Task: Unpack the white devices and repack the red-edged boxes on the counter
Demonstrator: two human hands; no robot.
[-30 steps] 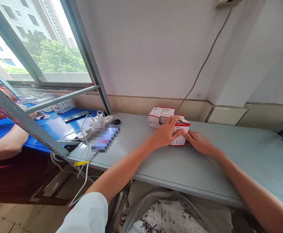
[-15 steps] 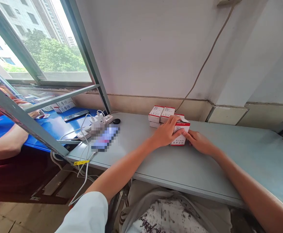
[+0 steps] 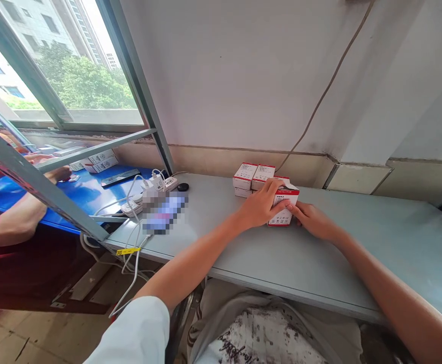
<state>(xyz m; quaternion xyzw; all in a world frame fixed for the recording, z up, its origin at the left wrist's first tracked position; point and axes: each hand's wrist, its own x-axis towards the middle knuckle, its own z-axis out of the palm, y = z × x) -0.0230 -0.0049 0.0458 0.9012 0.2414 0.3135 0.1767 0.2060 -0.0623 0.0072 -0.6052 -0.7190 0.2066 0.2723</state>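
A small white-and-red cardboard box (image 3: 281,216) marked "DETECTOR" stands upright on the grey table, its top edge raised at the back. My left hand (image 3: 263,203) is closed over its left side and top, with the thumb across the front. My right hand (image 3: 312,218) grips the box's right side, its thumb near the front edge and the other fingers mostly hidden behind. Just behind stand similar white boxes with red edges (image 3: 245,173), stacked against the wall side; one of them is partly covered by my left hand.
On the grey table (image 3: 213,242) to the left lie a blurred-out phone (image 3: 165,215), a round black object (image 3: 183,187) and a power strip (image 3: 132,206) with white cables. Beyond a metal frame (image 3: 130,141), another person's arm (image 3: 27,215) rests by a blue table with white boxes (image 3: 101,162).
My hands stay on the box with almost no movement. The view has shifted slightly. At the blue table, the other person's hand has moved a little.
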